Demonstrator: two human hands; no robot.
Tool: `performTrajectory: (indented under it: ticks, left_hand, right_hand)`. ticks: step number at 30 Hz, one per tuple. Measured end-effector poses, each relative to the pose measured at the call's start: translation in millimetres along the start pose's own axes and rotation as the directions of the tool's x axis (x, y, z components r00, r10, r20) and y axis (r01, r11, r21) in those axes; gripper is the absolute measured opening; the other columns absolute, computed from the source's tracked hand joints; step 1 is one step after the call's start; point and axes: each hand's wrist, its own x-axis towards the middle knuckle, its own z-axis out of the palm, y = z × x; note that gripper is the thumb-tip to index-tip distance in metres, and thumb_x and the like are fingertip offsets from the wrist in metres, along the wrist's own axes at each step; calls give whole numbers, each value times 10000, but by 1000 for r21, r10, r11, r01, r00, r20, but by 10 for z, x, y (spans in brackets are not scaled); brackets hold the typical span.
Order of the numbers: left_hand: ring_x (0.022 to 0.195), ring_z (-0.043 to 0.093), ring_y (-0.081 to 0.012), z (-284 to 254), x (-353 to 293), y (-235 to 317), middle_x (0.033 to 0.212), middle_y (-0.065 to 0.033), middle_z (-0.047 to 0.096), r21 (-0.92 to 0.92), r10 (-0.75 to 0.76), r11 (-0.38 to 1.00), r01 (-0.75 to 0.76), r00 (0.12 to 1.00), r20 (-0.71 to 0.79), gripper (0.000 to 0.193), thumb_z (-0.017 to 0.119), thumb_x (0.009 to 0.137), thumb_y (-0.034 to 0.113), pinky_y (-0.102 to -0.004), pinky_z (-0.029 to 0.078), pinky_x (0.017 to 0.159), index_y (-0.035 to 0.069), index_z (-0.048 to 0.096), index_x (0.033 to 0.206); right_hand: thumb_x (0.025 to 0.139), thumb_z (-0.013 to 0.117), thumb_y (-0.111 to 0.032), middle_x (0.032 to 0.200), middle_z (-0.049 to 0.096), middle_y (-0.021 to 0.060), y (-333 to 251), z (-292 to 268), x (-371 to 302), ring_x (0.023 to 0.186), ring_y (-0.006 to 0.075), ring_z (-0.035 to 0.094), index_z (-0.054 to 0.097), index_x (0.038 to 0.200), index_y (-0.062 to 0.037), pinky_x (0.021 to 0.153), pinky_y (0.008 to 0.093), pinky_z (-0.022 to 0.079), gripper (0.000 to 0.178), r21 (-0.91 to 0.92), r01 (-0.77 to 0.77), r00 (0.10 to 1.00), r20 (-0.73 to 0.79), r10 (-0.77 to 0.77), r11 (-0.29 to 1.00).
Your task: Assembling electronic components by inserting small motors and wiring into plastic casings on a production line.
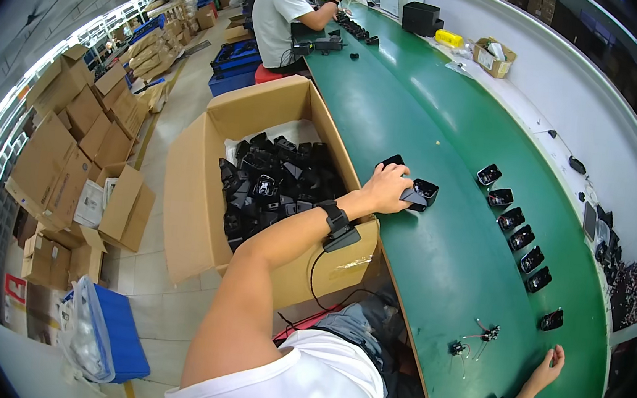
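My left hand [390, 190] is closed on a black plastic housing [425, 192] at the near edge of the green table. A second black housing [392, 161] shows just beyond its fingers, partly hidden by them. My right hand [547, 368] hovers low on the right, fingers loosely bent and a little apart, with nothing visible in it. Closest to it stands a black housing [551, 320], the nearest of a row of several like it [521, 237]. Two small wired parts [489, 333] lie left of my right hand.
Against the table's left edge stands an open cardboard box [179, 209] holding many black housings [266, 186]. Farther up the bench [375, 89] a person in a light shirt [275, 14] sits working. Cartons [61, 166] and a blue bin [125, 334] stand on the left floor.
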Motion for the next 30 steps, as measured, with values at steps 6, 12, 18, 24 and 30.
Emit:
performTrajectory:
  ticks: [6,12,18,24,30]
  left_hand:
    - [1089,497,-299,-11,-55,-31,1113,-128,566,-22,-11,1000,11,1000,-10,319,706,724,312,-447,355,945,90,706,953]
    - [1091,499,-300,34,-21,-18,1117,-125,568,-24,-16,1000,16,1000,-9,319,692,732,315,-455,352,946,83,706,950]
    - [1098,502,-290,18,-28,-22,1120,-113,565,-10,-3,1000,2,999,-34,284,711,722,301,-418,369,917,90,682,909]
    - [1102,498,-283,-3,-20,-3,1117,-105,565,-31,-22,999,22,1000,-11,284,711,720,291,-414,366,917,90,678,918]
    - [1044,509,-286,20,-50,-23,1045,-96,582,-69,-4,998,0,998,-59,272,689,716,305,-439,363,902,94,708,887]
  right_hand:
    - [916,557,-83,1124,602,107,-41,58,-18,1025,195,564,567,1145,29,912,308,439,255,6,-2,1000,-20,3,1000]
    - [913,555,-72,1135,600,112,-18,33,-11,1022,195,566,564,1148,35,909,308,441,259,15,-8,1000,-17,9,1000]
    - [916,558,-87,1134,600,109,-40,35,41,1016,190,566,563,1156,32,905,305,442,268,3,-9,1000,-3,9,1000]
    - [915,559,-93,1129,602,107,-65,25,0,1006,189,570,564,1156,29,903,304,443,270,3,-26,1000,-9,26,1000]
    - [913,557,-87,1124,604,107,-83,46,-11,997,186,573,566,1149,28,903,303,443,263,21,-22,1000,-7,22,1000]
